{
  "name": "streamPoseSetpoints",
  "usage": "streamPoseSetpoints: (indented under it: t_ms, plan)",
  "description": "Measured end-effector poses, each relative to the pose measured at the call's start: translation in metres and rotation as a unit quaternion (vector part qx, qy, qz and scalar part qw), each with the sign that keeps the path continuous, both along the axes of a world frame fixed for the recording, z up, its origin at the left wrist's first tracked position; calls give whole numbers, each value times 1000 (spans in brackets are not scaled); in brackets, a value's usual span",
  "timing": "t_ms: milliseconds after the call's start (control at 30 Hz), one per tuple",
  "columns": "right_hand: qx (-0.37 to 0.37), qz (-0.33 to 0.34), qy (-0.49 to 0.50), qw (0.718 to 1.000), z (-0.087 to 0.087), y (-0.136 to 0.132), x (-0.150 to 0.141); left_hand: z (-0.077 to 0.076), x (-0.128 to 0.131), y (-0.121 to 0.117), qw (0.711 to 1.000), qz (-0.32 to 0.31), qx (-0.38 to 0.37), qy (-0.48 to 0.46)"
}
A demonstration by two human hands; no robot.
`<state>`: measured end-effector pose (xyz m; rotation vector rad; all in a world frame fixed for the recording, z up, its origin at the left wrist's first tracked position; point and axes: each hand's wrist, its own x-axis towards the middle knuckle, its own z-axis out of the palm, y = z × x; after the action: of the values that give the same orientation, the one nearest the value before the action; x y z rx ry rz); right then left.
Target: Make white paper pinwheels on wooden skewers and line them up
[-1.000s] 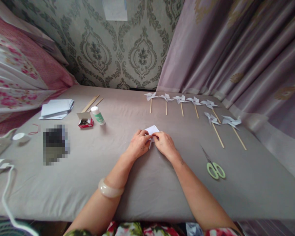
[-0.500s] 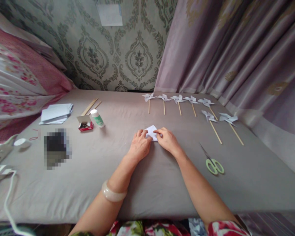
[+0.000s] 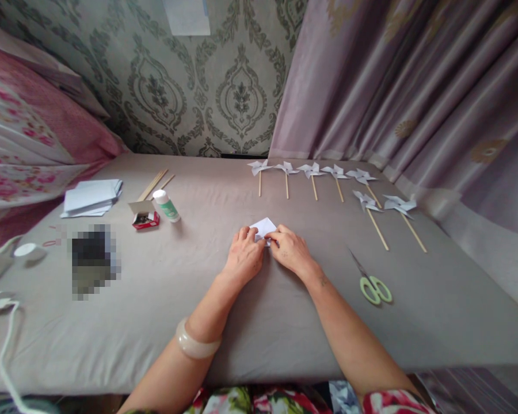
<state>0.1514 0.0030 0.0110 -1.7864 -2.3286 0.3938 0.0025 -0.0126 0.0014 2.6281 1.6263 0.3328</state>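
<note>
Head view: both hands work at the centre of the frame, on a grey cloth-covered surface [image 3: 267,333]. Folded white paper [image 3: 265,225] lies there, one corner pointing up the frame. Left hand [image 3: 245,256] rests at its left edge, fingers bent over it; whether these grip or only press cannot be told. Right hand [image 3: 292,251] has thumb and forefinger pinched on the paper's lower right part. Fingers obstruct the lower edge. A pale bangle [image 3: 196,343] sits on the left forearm.

Surroundings, right of frame: scissors [image 3: 369,279] with green handles, tips pointing up and left, lie well apart from the right hand. Beyond them lie two pinwheels [image 3: 366,201] on sticks; a row of five more pinwheels [image 3: 311,169] spans the upper centre and upper right, near the curtain [image 3: 349,86].

Left of frame: a white-capped bottle [image 3: 168,208] stands just beside an open red box [image 3: 147,221] with small contents. Loose sticks [image 3: 152,186] lie behind these; a paper stack [image 3: 90,199] lies further left. Below it, a pixelated patch [image 3: 92,261] hides an item. A white cable [image 3: 7,345] runs down the lower left edge.
</note>
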Motion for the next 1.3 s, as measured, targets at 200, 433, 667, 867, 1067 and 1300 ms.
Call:
streamPoseSetpoints:
  t_ms: [200,433,667,867,1067,1300]
  plan:
    - [-25,6,-46,999,9,-3,-7,0,1,-2,1000,8,-7,3]
    - [-21,2,-74,997,10,-12,-18,2,3,-4,1000,15,-19,-1]
    - [-22,-4,-29,999,7,-6,-13,4,2,-5,1000,18,-14,0]
    - [24,-54,31,998,2,3,-1,3,2,-5,1000,16,-9,-6]
    - [17,-19,0,1000,0,2,-7,1,3,-5,1000,18,-8,-11]
    - [-3,-1,-48,999,8,-1,-14,2,3,-6,999,18,-21,-23]
